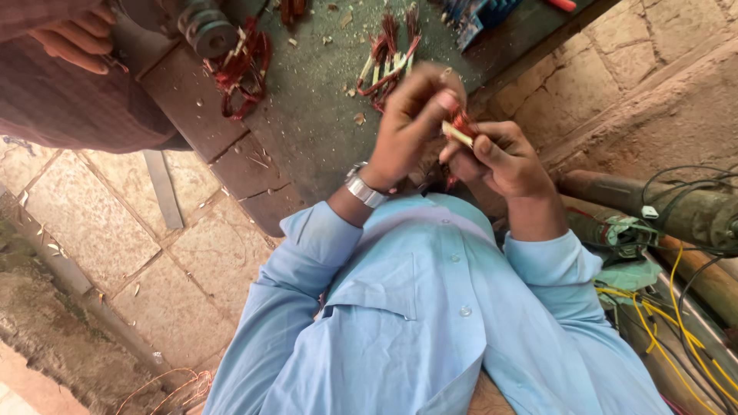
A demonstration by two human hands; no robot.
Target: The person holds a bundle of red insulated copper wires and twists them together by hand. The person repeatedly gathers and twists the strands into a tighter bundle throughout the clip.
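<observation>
Both of our hands meet just in front of the workbench, close above the chest of our light blue shirt. Our left hand, with a silver wristwatch on its wrist, is curled with thumb and fingertips pinched on the upper end of a small bundle of red copper wire. Our right hand is closed around the lower part of the same bundle, gripping it from the other side. A pale strip, perhaps insulating paper, pokes out of the bundle between the two hands.

On the workbench, beyond our hands, we see a loose heap of similar red wire pieces with pale strips lying in a fan, well apart from the bundle we hold. Farther along the bench toward its left end lies a tangle of red wire loops, just beside a dark round metal part. Small scraps and dust are scattered over the bench top.

At the bench's far left corner another person's hand rests against a dark reddish garment. To the right of the bench, near a rough stone wall, yellow cables and black wires trail over a rusty cylindrical body.
</observation>
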